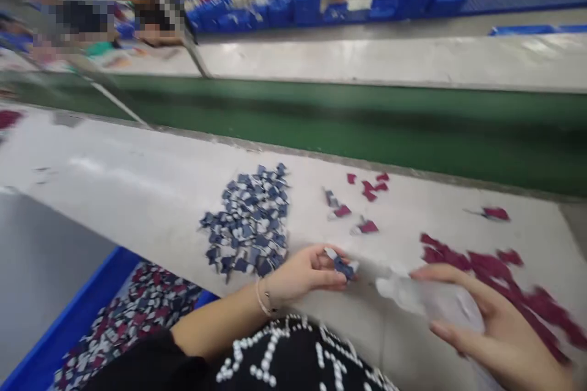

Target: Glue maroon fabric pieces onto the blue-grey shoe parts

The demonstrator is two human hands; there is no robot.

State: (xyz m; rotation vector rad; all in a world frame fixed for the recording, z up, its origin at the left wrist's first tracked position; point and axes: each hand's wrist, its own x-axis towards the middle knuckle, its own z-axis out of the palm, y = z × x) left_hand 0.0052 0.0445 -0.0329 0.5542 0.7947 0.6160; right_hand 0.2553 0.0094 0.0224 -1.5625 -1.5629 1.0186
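Observation:
Between the fingers of my left hand (305, 272) is a small dark blue and white piece (342, 266), held just above the white table. My right hand (490, 324) is wrapped round a translucent bottle (447, 302), whose white nozzle points left toward that piece. A dense pile of blue and white pieces (252, 220) lies beyond my left forearm. Maroon pieces (499, 275) spread out beyond and beside my right hand. Several loose maroon and blue pieces (367, 226) rest between the two groups.
A blue bin (55, 342) full of maroon, blue and white pieces stands below the table edge (92, 195) at the lower left. Behind the table run a green belt (321, 119) and another white table (367, 64). People sit at the upper left, near slanted metal poles. Blue bins (307, 3) line the background.

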